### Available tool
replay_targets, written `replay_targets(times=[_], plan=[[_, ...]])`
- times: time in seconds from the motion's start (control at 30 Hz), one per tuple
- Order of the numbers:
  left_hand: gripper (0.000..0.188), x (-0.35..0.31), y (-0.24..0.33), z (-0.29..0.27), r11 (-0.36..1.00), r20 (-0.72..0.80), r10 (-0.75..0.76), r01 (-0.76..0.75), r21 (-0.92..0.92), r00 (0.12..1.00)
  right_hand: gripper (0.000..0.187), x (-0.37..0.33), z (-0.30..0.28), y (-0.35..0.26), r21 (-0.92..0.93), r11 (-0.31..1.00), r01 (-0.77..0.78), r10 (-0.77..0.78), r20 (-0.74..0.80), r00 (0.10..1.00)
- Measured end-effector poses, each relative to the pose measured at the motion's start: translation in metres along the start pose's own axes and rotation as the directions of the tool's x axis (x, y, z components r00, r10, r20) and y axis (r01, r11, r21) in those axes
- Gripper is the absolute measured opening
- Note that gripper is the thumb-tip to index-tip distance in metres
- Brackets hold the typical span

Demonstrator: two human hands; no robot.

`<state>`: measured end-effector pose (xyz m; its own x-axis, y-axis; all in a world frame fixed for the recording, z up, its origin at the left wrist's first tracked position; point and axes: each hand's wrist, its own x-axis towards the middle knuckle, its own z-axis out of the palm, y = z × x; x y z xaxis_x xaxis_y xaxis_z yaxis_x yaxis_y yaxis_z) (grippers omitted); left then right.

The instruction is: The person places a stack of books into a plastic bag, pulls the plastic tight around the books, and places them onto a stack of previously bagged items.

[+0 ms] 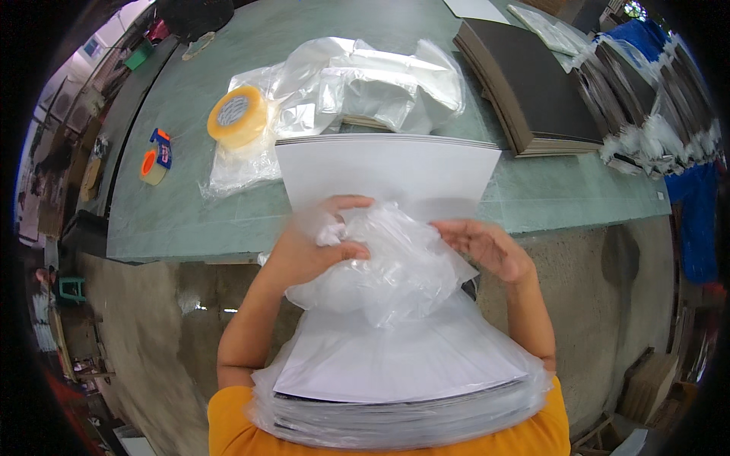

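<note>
A clear plastic bag (388, 262) is bunched up in front of me, its crumpled mouth between my hands. Inside its lower part, close to my body, lies a stack of white sheets (403, 365) with darker layers along the edge. My left hand (308, 239) curls round the left side of the bunched plastic, with a crumpled white bit in the palm. On the other side, my right hand (487, 247) has its fingers stretched out, the fingertips at the plastic's edge. Just beyond, white boards (388, 171) rest at the front edge of the green table (570, 201).
A roll of clear tape (238, 118) sits on loose plastic bags (365, 83) at the back. Farther left is a small tape dispenser (156, 158). Dark boards (532, 83) are stacked at the right, beside bagged bundles (646, 99). A green stool (72, 290) stands on the floor.
</note>
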<state>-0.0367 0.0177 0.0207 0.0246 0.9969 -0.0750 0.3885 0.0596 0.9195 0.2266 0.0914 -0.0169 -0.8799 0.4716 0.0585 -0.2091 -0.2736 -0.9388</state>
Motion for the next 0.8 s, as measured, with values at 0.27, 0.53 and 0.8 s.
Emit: replay_targets(times=[0.27,0.53,0.8], plan=[[0.058,-0.004,0.017,0.012,0.93,0.015,0.364,-0.363,-0.059,0.931,0.012,0.025,0.052,-0.016,-0.355,0.925,-0.133,-0.009,-0.372,0.928],[0.025,-0.029,-0.064,-0.037,0.954,-0.202,0.218,-0.164,0.251,0.955,0.013,-0.008,0.011,0.001,0.145,0.989,-0.001,0.049,-0.331,0.942],[0.024,-0.029,-0.016,-0.038,0.869,-0.518,0.23,-0.414,-0.273,0.824,0.012,0.004,0.025,0.007,0.121,0.99,-0.072,0.106,-0.313,0.944]])
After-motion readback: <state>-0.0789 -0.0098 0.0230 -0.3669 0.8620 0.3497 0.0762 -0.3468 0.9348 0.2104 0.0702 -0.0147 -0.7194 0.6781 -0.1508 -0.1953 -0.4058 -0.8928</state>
